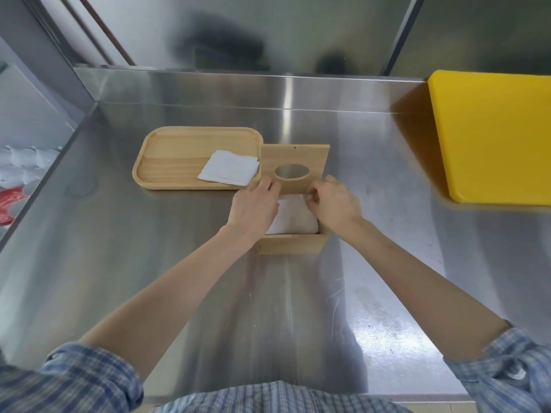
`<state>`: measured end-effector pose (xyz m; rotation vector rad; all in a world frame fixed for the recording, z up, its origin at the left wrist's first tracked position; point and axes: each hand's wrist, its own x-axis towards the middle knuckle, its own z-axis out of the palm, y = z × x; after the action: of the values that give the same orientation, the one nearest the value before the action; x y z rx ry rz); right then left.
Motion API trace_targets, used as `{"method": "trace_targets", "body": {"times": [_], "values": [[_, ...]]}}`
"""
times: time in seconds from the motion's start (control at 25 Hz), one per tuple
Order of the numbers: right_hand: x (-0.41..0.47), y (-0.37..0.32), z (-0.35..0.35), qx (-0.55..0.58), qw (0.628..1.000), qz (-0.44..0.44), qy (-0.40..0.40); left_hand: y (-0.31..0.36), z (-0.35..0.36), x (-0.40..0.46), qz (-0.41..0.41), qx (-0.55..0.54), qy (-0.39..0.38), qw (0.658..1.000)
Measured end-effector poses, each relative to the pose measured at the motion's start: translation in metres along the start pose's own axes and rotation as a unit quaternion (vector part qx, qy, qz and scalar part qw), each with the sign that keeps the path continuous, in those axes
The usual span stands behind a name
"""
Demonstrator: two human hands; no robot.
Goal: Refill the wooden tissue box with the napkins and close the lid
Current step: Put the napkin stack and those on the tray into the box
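The left hand point(255, 204) is resting with its fingers curled over the left end of the near edge of the flat light-wood lid with an oval opening point(295, 169). The right hand point(334, 204) is pinching the right end of that same edge between thumb and bent fingers. Both hands are lying over the open top of the rectangular light-wood tissue box point(290, 244), and each forearm is reaching in from a rolled blue plaid sleeve point(89, 380) at the near side of the frame.

The lid is sitting past the far side of the box, with the steel surface showing through its oval hole; whether it is lying flat or is slightly tilted cannot be determined. The box is not closed. A stack of white folded napkins point(293, 219) is sitting inside the box, between the two hands, filling it up to about its rim.

The box is standing around the middle of the stainless-steel counter point(372, 278). A rounded rectangular light-wood tray point(179, 150) is lying just left of the lid, touching or nearly touching it, and a second white folded napkin point(228, 167) is resting in the tray's right-hand near corner. A thick yellow plastic cutting board point(492, 135) is occupying the counter's far right corner, well apart from the box.
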<state>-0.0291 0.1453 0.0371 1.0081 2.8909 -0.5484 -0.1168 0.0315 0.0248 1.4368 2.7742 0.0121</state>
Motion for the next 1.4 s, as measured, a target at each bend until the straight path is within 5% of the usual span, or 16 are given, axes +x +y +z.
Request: {"method": "trace_targets", "body": {"times": [0.2,0.4,0.72,0.84,0.96,1.16,1.4], "values": [[-0.001,-0.016,0.008,-0.167,0.978,-0.115,-0.056,0.000,-0.004,0.010,0.080,0.069,-0.088,0.990],[0.009,-0.010,0.026,-0.295,0.942,-0.068,-0.146,-0.002,0.009,0.016,0.117,0.208,-0.224,0.945],[0.018,-0.007,0.028,-0.311,0.919,-0.051,-0.236,-0.004,0.023,0.030,0.106,0.202,-0.295,0.928],[0.011,-0.008,0.024,-0.279,0.941,-0.071,-0.180,-0.004,0.015,0.024,0.115,0.154,-0.256,0.947],[0.002,-0.011,0.016,-0.181,0.975,-0.091,-0.095,-0.009,0.003,0.007,0.093,-0.047,-0.135,0.985],[-0.013,-0.019,0.009,0.043,0.996,-0.062,-0.049,-0.026,-0.006,-0.024,-0.046,-0.321,-0.006,0.946],[-0.017,-0.051,0.008,0.225,0.973,-0.034,-0.030,-0.064,-0.007,-0.031,-0.117,-0.273,0.034,0.954]]}}
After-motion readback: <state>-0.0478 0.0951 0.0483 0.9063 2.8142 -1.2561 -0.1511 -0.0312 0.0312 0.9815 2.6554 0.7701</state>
